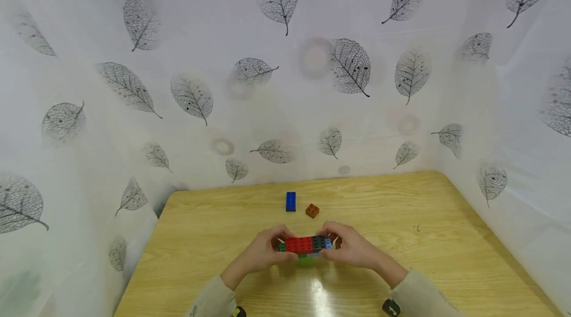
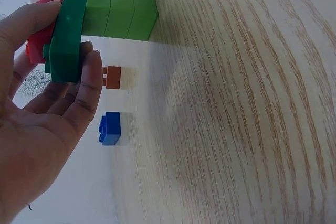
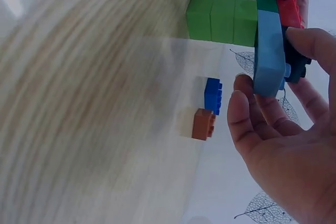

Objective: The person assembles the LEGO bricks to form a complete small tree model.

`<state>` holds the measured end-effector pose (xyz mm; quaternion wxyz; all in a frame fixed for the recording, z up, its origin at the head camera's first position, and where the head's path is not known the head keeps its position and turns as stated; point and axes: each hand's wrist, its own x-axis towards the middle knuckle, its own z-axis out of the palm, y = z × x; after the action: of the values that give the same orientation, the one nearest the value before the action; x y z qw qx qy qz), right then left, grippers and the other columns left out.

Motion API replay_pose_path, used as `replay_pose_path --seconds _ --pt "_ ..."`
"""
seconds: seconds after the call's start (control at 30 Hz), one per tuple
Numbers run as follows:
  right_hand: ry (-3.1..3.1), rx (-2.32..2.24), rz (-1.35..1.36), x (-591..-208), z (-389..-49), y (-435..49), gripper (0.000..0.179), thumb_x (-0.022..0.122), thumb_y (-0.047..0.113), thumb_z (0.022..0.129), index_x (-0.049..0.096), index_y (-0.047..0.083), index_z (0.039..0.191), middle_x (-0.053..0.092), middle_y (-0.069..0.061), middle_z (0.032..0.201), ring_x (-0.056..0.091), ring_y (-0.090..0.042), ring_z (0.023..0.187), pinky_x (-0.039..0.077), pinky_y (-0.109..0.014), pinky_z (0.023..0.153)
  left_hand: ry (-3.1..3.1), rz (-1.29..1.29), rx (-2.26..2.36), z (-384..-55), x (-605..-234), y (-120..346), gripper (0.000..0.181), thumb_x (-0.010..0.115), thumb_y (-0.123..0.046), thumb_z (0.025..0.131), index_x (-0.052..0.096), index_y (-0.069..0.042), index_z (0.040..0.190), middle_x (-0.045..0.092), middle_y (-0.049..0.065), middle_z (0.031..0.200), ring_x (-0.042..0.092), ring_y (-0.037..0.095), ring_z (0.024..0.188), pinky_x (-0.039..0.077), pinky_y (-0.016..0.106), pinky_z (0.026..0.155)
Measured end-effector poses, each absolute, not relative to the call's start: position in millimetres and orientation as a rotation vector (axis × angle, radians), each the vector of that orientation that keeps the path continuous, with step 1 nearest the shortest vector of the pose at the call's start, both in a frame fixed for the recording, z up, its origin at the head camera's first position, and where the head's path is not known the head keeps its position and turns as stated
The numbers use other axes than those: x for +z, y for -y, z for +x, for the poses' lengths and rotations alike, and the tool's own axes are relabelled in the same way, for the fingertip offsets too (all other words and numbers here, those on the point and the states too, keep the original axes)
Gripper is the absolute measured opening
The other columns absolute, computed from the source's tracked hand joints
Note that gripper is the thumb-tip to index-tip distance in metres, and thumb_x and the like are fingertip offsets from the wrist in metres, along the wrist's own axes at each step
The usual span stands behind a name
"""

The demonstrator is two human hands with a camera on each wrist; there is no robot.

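Both hands hold a T-shaped toy brick structure close in front of the person. Its stem is a column of light green bricks (image 2: 122,14) standing on the table. Across the column lie a dark green brick (image 2: 67,45) and a light blue brick (image 3: 270,51), end to end. On top sit a red brick (image 1: 298,245) and, right of it, a black brick (image 1: 318,243). My left hand (image 1: 266,250) grips the left end, thumb at the red and dark green bricks. My right hand (image 1: 352,248) pinches the right end, thumb on the black brick and fingers by the light blue one.
Beyond the hands, a blue brick (image 1: 291,201) and a smaller orange-brown brick (image 1: 312,210) lie studs up on the wooden table (image 1: 214,228). A white curtain (image 1: 294,109) printed with leaves surrounds the table's back and sides.
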<state>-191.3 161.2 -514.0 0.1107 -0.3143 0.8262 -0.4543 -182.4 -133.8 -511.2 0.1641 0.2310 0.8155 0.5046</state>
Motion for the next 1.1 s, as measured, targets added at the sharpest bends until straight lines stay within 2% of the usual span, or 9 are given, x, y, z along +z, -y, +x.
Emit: replay_pose_path --seconds 0.17,0.53,0.77,0.9,0.97,1.03,1.1 --pt "-2.447 -1.37 -0.908 -521 -188 -159 0.036 0.079 0.035 0.096 0.068 0.02 0.128 0.069 0.0 0.109 0.058 -0.009 0.081 0.053 -0.025 0.067 -2.31 0.669 1.443 -184 -511 133 0.026 0.082 -0.024 0.093 0.071 -0.019 0.117 0.074 0.006 0.112 0.062 0.008 0.079 0.052 0.023 0.072" --pt "-2.456 -1.37 -0.93 -521 -189 -157 0.034 0.08 0.032 0.095 0.071 0.019 0.125 0.067 0.0 0.106 0.053 -0.006 0.08 0.048 -0.023 0.066 -2.336 0.686 1.428 -185 -512 133 0.026 0.083 -0.024 0.092 0.071 -0.018 0.115 0.074 0.006 0.111 0.063 0.007 0.079 0.053 0.024 0.073" --pt "-2.465 -1.38 -0.922 -522 -189 -157 0.036 0.082 0.032 0.093 0.071 0.018 0.125 0.067 0.0 0.105 0.053 -0.007 0.081 0.047 -0.022 0.067 -2.339 0.722 1.383 -186 -507 134 0.033 0.084 -0.029 0.092 0.069 -0.02 0.119 0.074 0.005 0.115 0.066 0.008 0.088 0.056 0.025 0.077" --pt "-2.458 -1.39 -0.904 -521 -187 -156 0.036 0.082 0.033 0.093 0.071 0.019 0.125 0.068 -0.001 0.107 0.053 -0.007 0.082 0.047 -0.022 0.068 -2.303 0.741 1.335 -191 -501 137 0.033 0.075 -0.039 0.098 0.069 -0.019 0.124 0.074 0.006 0.119 0.067 0.01 0.099 0.057 0.03 0.081" --pt "-2.452 -1.397 -0.894 -522 -186 -156 0.037 0.082 0.033 0.093 0.071 0.018 0.124 0.068 -0.002 0.108 0.054 -0.008 0.082 0.048 -0.022 0.068 -2.283 0.72 1.351 -195 -499 139 0.036 0.067 -0.041 0.103 0.069 -0.015 0.127 0.074 0.011 0.122 0.068 0.013 0.102 0.059 0.035 0.082" --pt "-2.447 -1.401 -0.887 -522 -186 -156 0.037 0.083 0.033 0.092 0.071 0.018 0.125 0.068 -0.002 0.108 0.054 -0.008 0.082 0.048 -0.022 0.068 -2.307 0.686 1.38 -199 -498 139 0.039 0.061 -0.042 0.106 0.069 -0.01 0.128 0.074 0.015 0.123 0.07 0.016 0.102 0.061 0.039 0.081" --pt "-2.449 -1.402 -0.884 -523 -186 -156 0.037 0.082 0.033 0.092 0.071 0.019 0.125 0.067 -0.002 0.108 0.054 -0.008 0.082 0.048 -0.022 0.067 -2.366 0.649 1.399 -203 -499 139 0.04 0.061 -0.04 0.107 0.068 -0.007 0.128 0.074 0.017 0.122 0.072 0.02 0.1 0.061 0.04 0.081"
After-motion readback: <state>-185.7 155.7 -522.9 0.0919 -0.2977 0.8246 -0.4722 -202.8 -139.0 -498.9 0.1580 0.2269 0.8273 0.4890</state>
